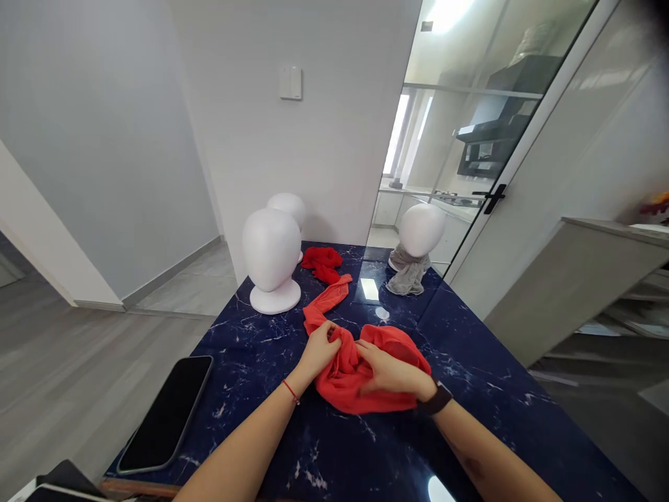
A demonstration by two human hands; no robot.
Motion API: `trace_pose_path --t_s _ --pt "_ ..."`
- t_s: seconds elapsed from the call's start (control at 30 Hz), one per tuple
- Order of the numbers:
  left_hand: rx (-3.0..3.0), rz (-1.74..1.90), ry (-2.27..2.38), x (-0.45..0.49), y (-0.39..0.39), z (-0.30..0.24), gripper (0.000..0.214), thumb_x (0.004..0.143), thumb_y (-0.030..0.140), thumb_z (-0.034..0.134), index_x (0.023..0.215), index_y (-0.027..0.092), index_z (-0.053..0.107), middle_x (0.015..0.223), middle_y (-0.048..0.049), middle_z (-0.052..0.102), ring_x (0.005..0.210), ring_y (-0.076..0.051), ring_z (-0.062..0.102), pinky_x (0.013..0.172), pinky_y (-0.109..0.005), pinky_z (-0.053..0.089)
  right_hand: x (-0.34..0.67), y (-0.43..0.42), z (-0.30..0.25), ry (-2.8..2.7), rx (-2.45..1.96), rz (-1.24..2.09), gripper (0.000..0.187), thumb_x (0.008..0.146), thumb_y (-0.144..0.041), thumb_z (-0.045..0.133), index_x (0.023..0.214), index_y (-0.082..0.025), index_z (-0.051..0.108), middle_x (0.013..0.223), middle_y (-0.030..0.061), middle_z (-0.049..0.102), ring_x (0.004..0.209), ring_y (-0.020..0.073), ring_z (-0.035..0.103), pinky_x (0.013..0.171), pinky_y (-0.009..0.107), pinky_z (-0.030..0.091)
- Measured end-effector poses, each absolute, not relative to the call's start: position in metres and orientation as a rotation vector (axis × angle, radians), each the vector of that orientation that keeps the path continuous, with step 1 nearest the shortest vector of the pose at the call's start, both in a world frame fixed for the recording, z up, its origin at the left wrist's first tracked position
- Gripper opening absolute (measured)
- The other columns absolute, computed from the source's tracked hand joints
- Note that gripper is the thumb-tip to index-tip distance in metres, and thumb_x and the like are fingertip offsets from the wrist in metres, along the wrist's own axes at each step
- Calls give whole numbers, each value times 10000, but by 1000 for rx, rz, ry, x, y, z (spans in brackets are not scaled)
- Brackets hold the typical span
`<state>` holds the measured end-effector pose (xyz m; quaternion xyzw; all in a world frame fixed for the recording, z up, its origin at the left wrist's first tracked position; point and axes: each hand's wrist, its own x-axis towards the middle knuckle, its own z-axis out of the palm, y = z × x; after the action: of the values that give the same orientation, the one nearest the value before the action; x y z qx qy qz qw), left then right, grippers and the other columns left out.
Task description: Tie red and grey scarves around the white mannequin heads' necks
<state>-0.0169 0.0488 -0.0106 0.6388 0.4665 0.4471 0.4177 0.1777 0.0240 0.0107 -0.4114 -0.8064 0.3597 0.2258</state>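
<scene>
Near the tabletop's (240, 390) front edge, the left hand (320, 351) pinched and the right hand (391, 371) spread over a coral scarf (339, 392), apparently mid-gathering, the next move calling for secure folds.

No text, label, brand, number or sign can be read anywhere.

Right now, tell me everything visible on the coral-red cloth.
The coral-red cloth looks soft and plain, with no visible pattern. It lies on the dark blue marbled table, its near part bunched in loose folds, a narrower tail running away toward the darker red cloth; whether those touch is unclear. The left hand grips the bunched part; the right hand touches it.
</scene>
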Motion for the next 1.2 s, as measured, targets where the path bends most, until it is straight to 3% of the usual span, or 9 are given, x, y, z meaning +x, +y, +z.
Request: trace_pose_path --t_s 0.07,0.23,0.37,0.57,0.67,0.77,0.97,1.1,1.2 --pt "1545 1200 1141 -18 51 -11 204 697 120 501 866 168 605 906 -56 653 870 -197 595 857 -347 429 163 29 8 -2073 -1127 975 262 654 -162 568 905 -203 630 933 36 652 840 210 594 821 343 471" --pt "1365 1387 903 -18 44 9 360 869 336 421 1192 206 511 1287 -67 527 1230 -204 435 1048 -360 299 141 74 54 -1458 -941 1191 366 698 -260 524 1060 -216 556 992 30 652 903 179 611 829 329 483" --pt "1418 1367 887 -17 37 15 410 884 390 413 1260 232 452 1353 -59 460 1273 -198 380 1059 -357 285 129 119 80 -1278 -797 1184 382 704 -326 528 1079 -254 529 898 -3 655 809 165 627 739 302 506" --pt "1424 1341 1256 -19 54 -14 349 804 264 516 1142 179 496 1124 -112 571 937 -203 579 861 -382 449 118 162 4 -1570 -1076 787 259 681 -212 491 916 -177 593 877 53 650 879 212 582 838 391 460" --pt "1686 1328 1435 -20 57 -21 388 787 247 525 1166 173 491 1172 -127 527 1081 -246 513 932 -432 409 119 164 -32 -1724 -1086 729 289 646 -114 483 897 -168 614 935 63 647 937 217 560 914 415 406" --pt "2074 1253 1492 -19 52 -18 558 769 265 565 1301 206 407 1359 -130 377 1290 -286 306 1060 -482 261 118 161 -46 -1928 -1060 581 362 679 -82 441 998 -160 593 1000 77 630 957 202 552 913 394 403" --pt "2277 995 1628 -14 53 -23 789 683 355 672 1378 290 305 1490 -113 148 1347 -377 147 1041 -550 222 114 159 -42 -1947 -1098 502 280 722 -123 447 964 -173 579 915 62 628 846 187 567 816 354 449" --pt "2269 880 1701 -11 72 -31 821 691 473 631 1394 240 278 1406 -154 307 1276 -377 301 1002 -523 285 116 154 -37 -1826 -1165 542 229 750 -158 446 942 -195 566 867 26 629 781 175 578 778 331 460" --pt "2330 850 1688 -10 91 -29 708 735 368 587 1369 194 327 1308 -157 428 1191 -336 423 973 -453 347 119 148 -35 -1719 -1195 541 296 756 -190 484 1048 -210 533 956 27 629 848 183 588 828 345 449"
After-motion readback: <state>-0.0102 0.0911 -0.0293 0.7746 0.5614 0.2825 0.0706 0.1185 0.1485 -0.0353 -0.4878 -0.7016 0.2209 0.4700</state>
